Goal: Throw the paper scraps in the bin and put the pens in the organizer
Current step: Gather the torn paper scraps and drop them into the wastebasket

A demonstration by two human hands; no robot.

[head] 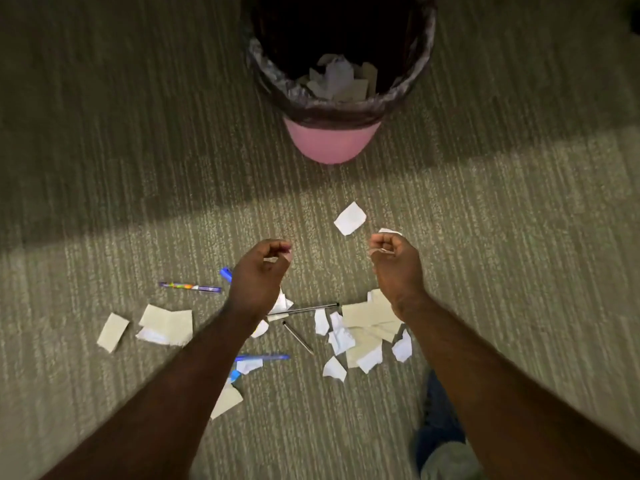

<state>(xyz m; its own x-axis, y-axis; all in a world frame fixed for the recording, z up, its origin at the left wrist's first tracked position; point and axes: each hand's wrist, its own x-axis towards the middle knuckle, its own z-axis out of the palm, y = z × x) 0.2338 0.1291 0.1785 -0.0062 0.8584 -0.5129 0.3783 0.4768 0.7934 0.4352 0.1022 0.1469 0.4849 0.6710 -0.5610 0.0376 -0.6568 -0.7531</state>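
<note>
Here, far ahead of both hands, a pink bin with a dark bag stands on the carpet. Inside it lies a heap of pale crumpled paper, and nothing else can be made out in there.

To the left of the left hand, scraps lie flat on the carpet: one small beige piece apart, then a bigger beige and white group. Just left of this hand lies a purple pen, and the tip of a blue pen looks out from behind the hand. The left hand is loosely curled, its fingertips close together; if they hold something, I cannot tell, because the picture is blurred.

Under the left forearm lie another blue pen, a blue cap, and some white pieces. Between the two arms lie a thin dark pen and a grey pen, both on the carpet.

Ahead, between the hands, one white scrap lies alone. The right hand is closed almost to a fist, and a small white piece shows at its far edge; it may be pinched in the fingers, but I cannot say for sure. Below the right wrist is the biggest pile of torn white and beige paper, pieces overlapping. Near the right elbow, a trouser leg and a shoe are seen.
</note>
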